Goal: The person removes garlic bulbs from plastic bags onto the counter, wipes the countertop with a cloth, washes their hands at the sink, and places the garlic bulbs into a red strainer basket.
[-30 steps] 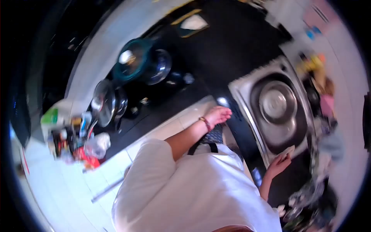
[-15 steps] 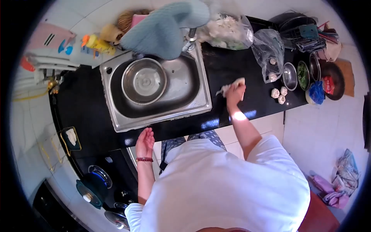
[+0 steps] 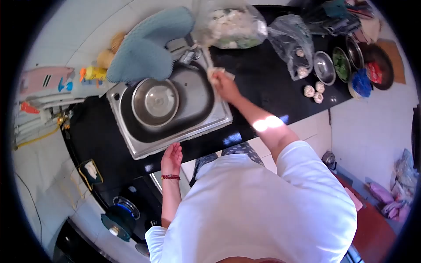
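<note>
My right hand [image 3: 225, 87] is closed around a pale, crumpled cloth [image 3: 214, 72] and presses it down at the right rim of the steel sink [image 3: 222, 115]. Just outside the sink's front edge, my left hand [image 3: 171, 158] hangs with fingers loosely stretched and nothing in it. A round metal basin [image 3: 155, 101] stands in the left part of the sink. Behind my right hand is the faucet [image 3: 189, 57]. A blue-grey textured cloth [image 3: 142, 48] drapes over the faucet area and hides part of it.
Garlic bulbs [image 3: 319, 92] lie near a clear plastic bag [image 3: 289, 39] on the black counter [image 3: 258, 83]. Several bowls, including a metal bowl [image 3: 324, 68], stand at the right. At lower left, a dark lidded pot [image 3: 117, 225] sits by a lit burner [image 3: 126, 208].
My right hand has moved left with the cloth, from the counter to the sink's right rim. My left hand stays by the front edge. The whole view has shifted a little.
</note>
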{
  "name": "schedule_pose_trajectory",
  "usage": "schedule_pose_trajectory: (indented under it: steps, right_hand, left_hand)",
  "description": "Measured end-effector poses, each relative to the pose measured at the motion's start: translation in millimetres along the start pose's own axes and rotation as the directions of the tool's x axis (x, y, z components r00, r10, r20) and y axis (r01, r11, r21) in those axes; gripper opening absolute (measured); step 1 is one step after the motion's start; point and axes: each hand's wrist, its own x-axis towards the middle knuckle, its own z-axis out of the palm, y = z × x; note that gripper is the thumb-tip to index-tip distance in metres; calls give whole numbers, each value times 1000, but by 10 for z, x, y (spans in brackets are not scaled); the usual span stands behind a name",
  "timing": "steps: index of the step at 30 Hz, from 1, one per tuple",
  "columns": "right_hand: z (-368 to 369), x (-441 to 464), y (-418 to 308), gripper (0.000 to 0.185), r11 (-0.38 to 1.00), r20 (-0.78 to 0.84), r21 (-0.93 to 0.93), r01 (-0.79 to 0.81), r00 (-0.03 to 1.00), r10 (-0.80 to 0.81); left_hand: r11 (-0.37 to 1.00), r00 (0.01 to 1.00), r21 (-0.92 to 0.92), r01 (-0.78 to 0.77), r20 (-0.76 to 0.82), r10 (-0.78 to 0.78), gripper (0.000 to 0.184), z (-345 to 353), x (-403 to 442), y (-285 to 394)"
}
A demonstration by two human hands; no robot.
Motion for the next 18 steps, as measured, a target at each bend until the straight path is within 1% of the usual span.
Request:
schedule_pose_trajectory:
  steps: [1,2,3,5,6,7,9,11,13,14,15,16,17,18]
  right_hand:
    - [-64,-234,-21,29,999,71,-21,50,996,-49]
    - [-152,-460,-104,29,994,88,102,29,995,-38]
    - [-354,-635,-348,30,999,18,33,41,999,-42]
    - [-685,-959,-434,31,998,-230,-18,-59,972,53]
    - [-882,-1122,-432,31,989,-376,-101,-105,925,60]
    - [-1104,-1261,-383,31,971,-514,-177,-162,856,49]
    - [-1505,-1505,-54,31,891,-675,-277,-358,733,85]
    - [-1778,-1662,340,32,810,-733,-45,-584,571,371]
    - [-1840,-1656,593,33,738,-766,-46,-673,498,407]
    - [-1667,-1631,945,34,759,-842,-326,-563,539,38]
    - [-1674,-1395,964,37,775,-748,-319,-546,647,149]
    - [-1607,-1136,983,38,808,-727,-360,-466,683,70]
    - [-1514,-815,844,38,834,-705,-396,-385,709,-8]
    - [-1446,-480,840,38,849,-694,-387,-361,720,-11]
  left_hand:
    - [1000,1000,10,3,13,-3,22,-2,56,-12]
    - [1000,999,0,10,45,-10,21,35,80,-7]
    - [1000,998,23,16,62,-18,21,67,114,15]
    - [998,996,59,26,82,-31,21,114,173,37]
    - [998,994,64,28,100,-34,22,132,208,45]
    - [997,994,69,41,99,-47,22,158,248,58]
    - [996,993,67,61,96,-67,22,210,327,70]
    - [996,992,72,60,109,-68,22,278,380,77]
    - [997,994,60,48,94,-54,22,358,368,57]
    - [998,994,48,44,94,-48,22,390,356,34]
    - [999,995,36,37,91,-40,21,409,325,7]
    - [999,996,29,31,83,-34,21,399,276,-19]
    - [999,997,17,40,68,-41,21,365,239,-45]
    - [999,997,-2,46,57,-46,21,343,232,-95]
